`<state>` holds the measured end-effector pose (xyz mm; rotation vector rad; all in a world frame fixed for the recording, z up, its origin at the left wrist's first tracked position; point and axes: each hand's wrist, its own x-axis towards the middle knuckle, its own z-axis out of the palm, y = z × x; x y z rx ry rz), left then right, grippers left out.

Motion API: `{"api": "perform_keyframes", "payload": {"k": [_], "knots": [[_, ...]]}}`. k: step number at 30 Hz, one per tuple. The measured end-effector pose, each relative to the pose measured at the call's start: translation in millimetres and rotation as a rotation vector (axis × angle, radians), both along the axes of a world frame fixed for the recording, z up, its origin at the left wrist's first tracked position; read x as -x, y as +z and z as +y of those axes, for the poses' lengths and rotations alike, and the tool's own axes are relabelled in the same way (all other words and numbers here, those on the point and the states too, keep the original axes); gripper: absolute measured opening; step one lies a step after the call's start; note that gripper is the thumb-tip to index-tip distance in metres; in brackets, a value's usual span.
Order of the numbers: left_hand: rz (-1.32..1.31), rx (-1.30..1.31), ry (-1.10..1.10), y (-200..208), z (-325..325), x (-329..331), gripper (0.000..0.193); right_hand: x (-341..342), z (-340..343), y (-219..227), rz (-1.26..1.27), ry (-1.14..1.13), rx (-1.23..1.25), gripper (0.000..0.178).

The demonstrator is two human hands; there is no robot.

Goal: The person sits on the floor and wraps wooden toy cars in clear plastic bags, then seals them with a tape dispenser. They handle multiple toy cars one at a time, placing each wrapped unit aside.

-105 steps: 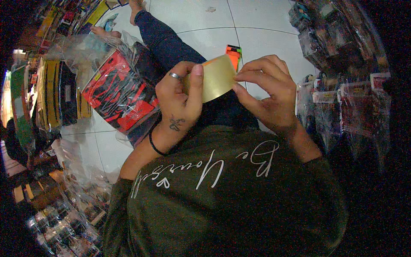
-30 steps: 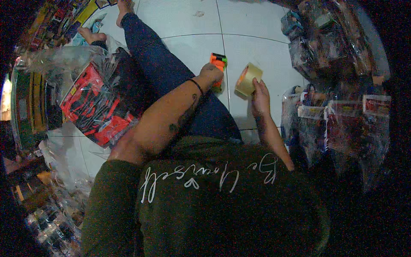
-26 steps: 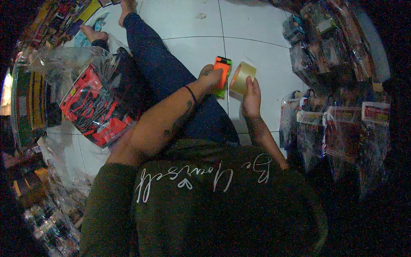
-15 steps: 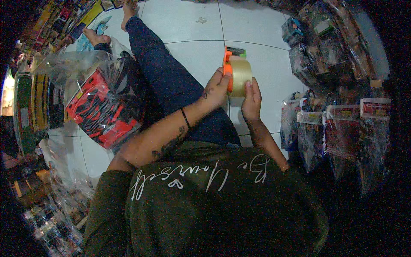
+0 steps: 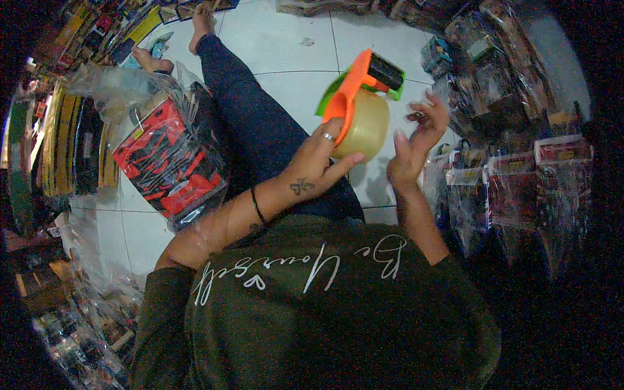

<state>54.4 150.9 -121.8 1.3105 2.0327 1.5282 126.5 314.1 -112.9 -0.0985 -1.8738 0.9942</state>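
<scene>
An orange and green tape dispenser (image 5: 350, 97) with a black roller is up in front of me, above the floor. On it sits a wide roll of pale yellowish tape (image 5: 367, 127). My left hand (image 5: 318, 153) grips the dispenser from the near left side, thumb against the lower edge of the roll. Off to the right of the roll, touching nothing, my right hand (image 5: 416, 143) is raised with its fingers loosely curled and apart. Left of my legs lies a red and black patterned package (image 5: 172, 159) in clear plastic wrap.
My outstretched leg (image 5: 257, 104) crosses the white tiled floor (image 5: 286, 39). Plastic-wrapped goods (image 5: 513, 188) stand in a row on the right. Stacked boxes (image 5: 78, 143) line the left side, with more wrapped items (image 5: 84, 331) at lower left.
My right hand has come away from the tape roll and moved up and right. In my left hand the dispenser has turned and risen, showing more of its green part and black roller.
</scene>
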Motion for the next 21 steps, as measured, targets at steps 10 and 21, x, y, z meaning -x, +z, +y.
{"api": "perform_keyframes", "payload": {"k": [10, 21], "knots": [[0.034, -0.033, 0.031, 18.2, -27.8, -5.6, 0.051, 23.3, -4.8, 88.1, -0.298, 0.097, -0.800, 0.014], [-0.321, 0.025, 0.086, 33.9, -35.0, -8.8, 0.044, 40.3, 0.1, 88.5, -0.245, 0.208, -0.425, 0.015]]}}
